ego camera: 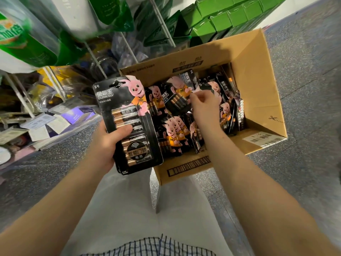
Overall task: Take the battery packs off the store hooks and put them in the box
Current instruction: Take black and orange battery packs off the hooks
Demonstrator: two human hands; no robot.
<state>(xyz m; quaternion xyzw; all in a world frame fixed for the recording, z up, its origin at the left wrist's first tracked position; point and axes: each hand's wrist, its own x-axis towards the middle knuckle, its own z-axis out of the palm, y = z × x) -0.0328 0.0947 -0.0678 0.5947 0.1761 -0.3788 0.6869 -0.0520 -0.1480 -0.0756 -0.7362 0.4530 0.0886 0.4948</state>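
**Battery packs over the open box**

Near: blue-and-white checked cloth [147,246] at bottom edge. Left hand [108,143] grips black blister-card battery pack [127,124], thumb across its cells, just left of the open brown cardboard box [262,85]. Right hand [204,104] reaches inside, fingertips pinching a pack among piled black packs [173,133]. Green cartons [221,13] far right.

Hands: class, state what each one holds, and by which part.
Left hand grips a battery pack by its lower left edge, thumb across the front. Right hand pinches a pack's top corner in the box.
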